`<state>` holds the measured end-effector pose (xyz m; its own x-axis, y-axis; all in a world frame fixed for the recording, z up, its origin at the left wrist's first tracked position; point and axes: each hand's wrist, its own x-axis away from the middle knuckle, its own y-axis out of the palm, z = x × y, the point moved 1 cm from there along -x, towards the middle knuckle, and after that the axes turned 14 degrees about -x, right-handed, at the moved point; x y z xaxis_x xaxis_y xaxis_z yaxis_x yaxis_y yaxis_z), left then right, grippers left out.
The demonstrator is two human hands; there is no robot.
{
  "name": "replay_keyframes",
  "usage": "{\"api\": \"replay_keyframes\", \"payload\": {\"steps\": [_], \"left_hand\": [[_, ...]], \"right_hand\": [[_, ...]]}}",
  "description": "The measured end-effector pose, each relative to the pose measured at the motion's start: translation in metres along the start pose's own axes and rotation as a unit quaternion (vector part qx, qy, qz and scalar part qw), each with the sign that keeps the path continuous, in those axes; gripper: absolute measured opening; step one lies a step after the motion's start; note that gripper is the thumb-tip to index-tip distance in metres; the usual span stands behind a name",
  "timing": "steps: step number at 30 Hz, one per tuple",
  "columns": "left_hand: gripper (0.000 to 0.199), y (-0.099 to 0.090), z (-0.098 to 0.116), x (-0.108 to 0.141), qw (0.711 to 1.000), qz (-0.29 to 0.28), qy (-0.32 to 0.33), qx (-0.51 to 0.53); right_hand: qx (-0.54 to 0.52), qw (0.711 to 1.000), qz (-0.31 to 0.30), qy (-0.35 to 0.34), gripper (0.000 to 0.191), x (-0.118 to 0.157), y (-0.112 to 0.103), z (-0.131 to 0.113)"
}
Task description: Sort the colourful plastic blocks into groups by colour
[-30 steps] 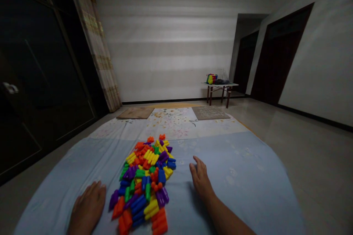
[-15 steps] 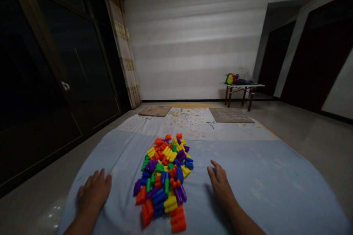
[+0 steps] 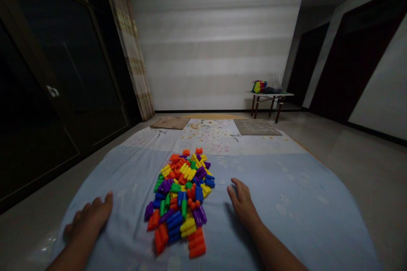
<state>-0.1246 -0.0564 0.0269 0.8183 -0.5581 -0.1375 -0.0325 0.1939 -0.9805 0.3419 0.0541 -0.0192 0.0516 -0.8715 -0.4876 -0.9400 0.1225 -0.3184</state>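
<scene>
A heap of plastic building blocks (image 3: 182, 192) in orange, yellow, green, blue and purple lies on the light blue cloth (image 3: 270, 228). To the left of the heap is my left hand (image 3: 89, 216), palm down and apart from the blocks, holding nothing. My right hand (image 3: 242, 201) is on the other side, above or on the cloth, with thumb and fingers apart and nothing between them. An orange block (image 3: 197, 243) lies at the heap's near end, and a purple block (image 3: 199, 216) is on the side facing my right hand.
A brown board (image 3: 171, 123) and a grey-brown board (image 3: 257, 127) lie at the table's far end, on a white flowered cloth (image 3: 211, 135). Beyond stands a small table (image 3: 270, 93) bearing a colourful bag (image 3: 259, 87). A curtain (image 3: 132, 51) hangs at the left.
The view has shifted, so the heap and room appear further left and slightly higher. My left hand has moved outward from the heap, towards the table's left edge. The blocks lie as before.
</scene>
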Motion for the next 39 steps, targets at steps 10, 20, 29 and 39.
{"api": "replay_keyframes", "payload": {"steps": [10,20,29,39], "left_hand": [[0.048,-0.032,0.126,0.072,0.963,0.012,0.172,0.207],[0.042,-0.012,0.133,0.092,0.947,0.025,0.18,0.264],[0.045,-0.011,0.112,0.084,0.912,-0.006,0.134,0.388],[0.042,-0.011,0.119,0.092,0.836,-0.086,0.051,0.539]], "right_hand": [[0.063,0.981,-0.148,-0.111,0.034,0.005,-0.002,-0.024],[-0.003,0.909,-0.366,-0.201,0.037,0.025,0.004,-0.097],[0.088,0.926,-0.337,-0.144,0.036,0.022,0.015,-0.087],[0.022,0.958,-0.266,-0.104,0.02,-0.017,-0.001,-0.088]]}}
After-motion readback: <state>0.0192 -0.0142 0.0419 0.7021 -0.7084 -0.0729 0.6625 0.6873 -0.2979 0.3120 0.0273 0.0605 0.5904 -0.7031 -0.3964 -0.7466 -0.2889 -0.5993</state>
